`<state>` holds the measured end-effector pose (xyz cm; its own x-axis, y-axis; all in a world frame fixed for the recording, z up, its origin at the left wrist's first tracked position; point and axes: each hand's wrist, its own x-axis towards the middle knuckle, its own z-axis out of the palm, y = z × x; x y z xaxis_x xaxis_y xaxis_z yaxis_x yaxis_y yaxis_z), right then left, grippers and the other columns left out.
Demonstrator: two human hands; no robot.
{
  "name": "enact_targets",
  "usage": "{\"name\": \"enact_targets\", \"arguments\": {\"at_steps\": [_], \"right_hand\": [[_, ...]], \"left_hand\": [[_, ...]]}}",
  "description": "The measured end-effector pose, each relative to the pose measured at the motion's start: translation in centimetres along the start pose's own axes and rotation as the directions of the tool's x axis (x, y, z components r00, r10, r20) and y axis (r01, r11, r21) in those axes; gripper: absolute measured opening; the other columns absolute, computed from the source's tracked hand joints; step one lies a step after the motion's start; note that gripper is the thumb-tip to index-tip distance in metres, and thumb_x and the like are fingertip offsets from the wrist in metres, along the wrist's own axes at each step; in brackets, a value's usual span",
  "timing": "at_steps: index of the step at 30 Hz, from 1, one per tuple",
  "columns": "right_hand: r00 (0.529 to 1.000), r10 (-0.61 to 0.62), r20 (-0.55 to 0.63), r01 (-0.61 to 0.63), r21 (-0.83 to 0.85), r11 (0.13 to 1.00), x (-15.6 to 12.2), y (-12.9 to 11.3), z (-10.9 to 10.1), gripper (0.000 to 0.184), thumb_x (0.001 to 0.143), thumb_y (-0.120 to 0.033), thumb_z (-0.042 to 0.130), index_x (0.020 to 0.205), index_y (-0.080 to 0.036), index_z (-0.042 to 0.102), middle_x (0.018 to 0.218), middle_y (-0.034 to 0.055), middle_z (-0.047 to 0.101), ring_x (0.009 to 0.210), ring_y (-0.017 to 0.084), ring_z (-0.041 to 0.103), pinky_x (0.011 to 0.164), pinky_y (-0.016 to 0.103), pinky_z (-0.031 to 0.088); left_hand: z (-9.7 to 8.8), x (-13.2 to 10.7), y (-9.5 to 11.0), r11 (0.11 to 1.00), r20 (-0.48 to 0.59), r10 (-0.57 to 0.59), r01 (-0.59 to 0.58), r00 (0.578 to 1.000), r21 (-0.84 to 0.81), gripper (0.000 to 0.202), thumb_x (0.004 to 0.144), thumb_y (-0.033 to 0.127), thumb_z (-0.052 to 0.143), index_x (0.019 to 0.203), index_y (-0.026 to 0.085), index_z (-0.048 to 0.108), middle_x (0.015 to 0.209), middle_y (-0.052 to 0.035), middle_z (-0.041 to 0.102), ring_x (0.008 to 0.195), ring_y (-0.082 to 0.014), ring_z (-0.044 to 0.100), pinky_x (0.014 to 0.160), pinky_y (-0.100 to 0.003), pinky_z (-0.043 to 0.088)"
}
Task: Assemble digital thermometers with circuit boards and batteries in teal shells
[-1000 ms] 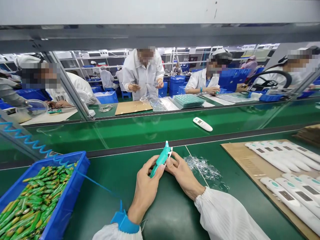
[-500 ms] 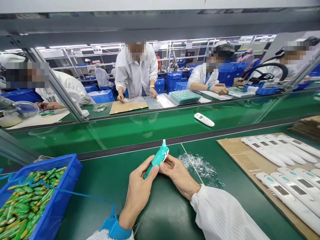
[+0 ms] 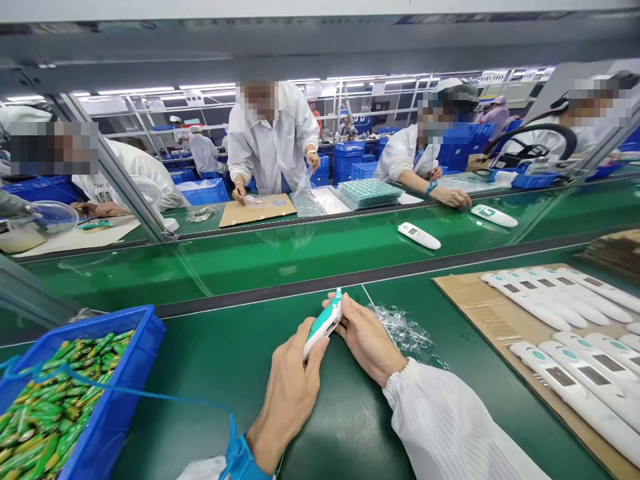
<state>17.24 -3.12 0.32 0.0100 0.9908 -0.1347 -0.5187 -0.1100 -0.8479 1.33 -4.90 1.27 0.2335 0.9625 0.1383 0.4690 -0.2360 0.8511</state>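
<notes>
A white and teal ear thermometer (image 3: 320,330) is held tilted above the green bench, its narrow tip pointing away from me. Its white side, with dark slots, faces up to the right. My left hand (image 3: 290,383) grips the lower body between thumb and fingers. The fingers of my right hand (image 3: 369,341) close around the upper end near the tip, partly hiding it. A blue wrist strap (image 3: 243,460) with a cord is on my left wrist. Crumpled clear plastic film (image 3: 407,333) lies beside my right hand.
At left stands a blue bin (image 3: 143,360) of green and gold batteries (image 3: 65,400). On the right, cardboard (image 3: 465,303) bears rows of white thermometers (image 3: 560,373). Beyond runs a green conveyor (image 3: 250,273) carrying two thermometers (image 3: 419,236). Co-workers in white coats sit and stand opposite.
My hands have turned the thermometer from its teal face to its white slotted side. The thermometer on the conveyor has shifted right, and a second one now lies there by a co-worker's hand.
</notes>
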Motion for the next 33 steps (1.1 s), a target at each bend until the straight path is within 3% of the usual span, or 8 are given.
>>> {"name": "enact_targets", "arguments": {"at_steps": [6,10,14,22,24,27,30,33], "right_hand": [[0.997,-0.054,0.056,0.052,0.042,0.998,-0.5,0.1,0.4,0.040,0.083,-0.056,0.068,0.095,-0.019,0.061,0.098,0.0032,0.060,0.086,0.010,0.055,0.089,0.028,0.047],[1.000,-0.001,0.021,0.001,0.019,1.000,-0.4,-0.1,0.3,0.042,0.082,-0.058,0.067,0.096,-0.018,0.063,0.102,0.0035,0.062,0.088,0.011,0.056,0.087,0.028,0.048],[0.990,0.055,0.127,-0.055,-0.007,0.998,-0.5,-0.2,0.1,0.045,0.083,-0.057,0.067,0.108,-0.020,0.067,0.120,0.0075,0.063,0.101,0.015,0.061,0.099,0.035,0.047],[0.993,0.065,0.095,-0.057,-0.088,0.995,-0.8,0.3,0.1,0.051,0.079,-0.057,0.071,0.108,-0.015,0.068,0.112,0.0098,0.067,0.100,0.019,0.065,0.099,0.039,0.050],[0.994,0.059,0.088,-0.052,-0.080,0.995,-0.8,0.3,0.5,0.053,0.080,-0.058,0.069,0.113,-0.017,0.065,0.115,0.0090,0.066,0.103,0.019,0.065,0.099,0.038,0.050],[0.995,0.052,0.081,-0.049,-0.048,0.998,-1.0,0.6,1.2,0.055,0.082,-0.056,0.069,0.121,-0.019,0.059,0.122,0.0081,0.064,0.109,0.018,0.063,0.101,0.036,0.050],[0.992,0.121,-0.020,-0.122,-0.056,0.991,-1.4,0.9,1.6,0.059,0.076,-0.048,0.077,0.123,-0.020,0.055,0.122,0.0077,0.064,0.107,0.018,0.064,0.097,0.033,0.052],[0.971,0.177,-0.160,-0.180,-0.005,0.984,-1.2,0.8,1.2,0.053,0.073,-0.039,0.079,0.117,-0.020,0.057,0.116,0.0085,0.066,0.096,0.019,0.067,0.085,0.033,0.057]], "left_hand": [[0.4,-0.4,-0.7,0.985,-0.024,0.110,-0.106,0.994,0.134,0.042,0.096,0.039,0.046,0.130,0.022,0.063,0.107,-0.0111,0.074,0.090,-0.0271,0.069,0.077,-0.033,0.047],[0.1,-0.3,0.0,0.999,0.002,0.016,-0.016,1.000,0.047,0.039,0.096,0.043,0.045,0.123,0.023,0.065,0.089,-0.0072,0.074,0.072,-0.0226,0.065,0.067,-0.031,0.044],[-0.6,-0.1,0.8,0.990,0.100,-0.109,0.117,0.989,-0.075,0.039,0.091,0.047,0.053,0.119,0.024,0.064,0.079,-0.0023,0.071,0.066,-0.0194,0.059,0.060,-0.028,0.040],[-1.2,0.4,0.1,0.988,0.194,-0.099,0.120,0.976,-0.102,0.028,0.089,0.047,0.056,0.088,0.021,0.066,0.062,0.0009,0.061,0.056,-0.0157,0.050,0.054,-0.026,0.036],[-0.6,0.3,-0.2,0.991,0.163,-0.079,0.095,0.983,-0.092,0.031,0.093,0.047,0.051,0.105,0.022,0.064,0.074,-0.0011,0.066,0.065,-0.0180,0.057,0.061,-0.029,0.042],[0.3,0.0,-0.6,0.998,0.035,0.057,-0.058,0.998,0.014,0.041,0.098,0.034,0.043,0.138,0.023,0.048,0.116,-0.0094,0.066,0.102,-0.0239,0.060,0.087,-0.037,0.045],[0.4,-0.5,-0.3,0.976,0.079,0.168,-0.177,0.983,0.127,0.045,0.092,0.029,0.053,0.137,0.025,0.050,0.131,-0.0116,0.058,0.118,-0.0281,0.052,0.102,-0.045,0.040],[-0.7,-0.5,0.4,0.982,0.123,0.136,-0.150,0.983,0.114,0.046,0.087,0.034,0.065,0.132,0.027,0.055,0.130,-0.0091,0.058,0.117,-0.0270,0.053,0.103,-0.043,0.041]]}}
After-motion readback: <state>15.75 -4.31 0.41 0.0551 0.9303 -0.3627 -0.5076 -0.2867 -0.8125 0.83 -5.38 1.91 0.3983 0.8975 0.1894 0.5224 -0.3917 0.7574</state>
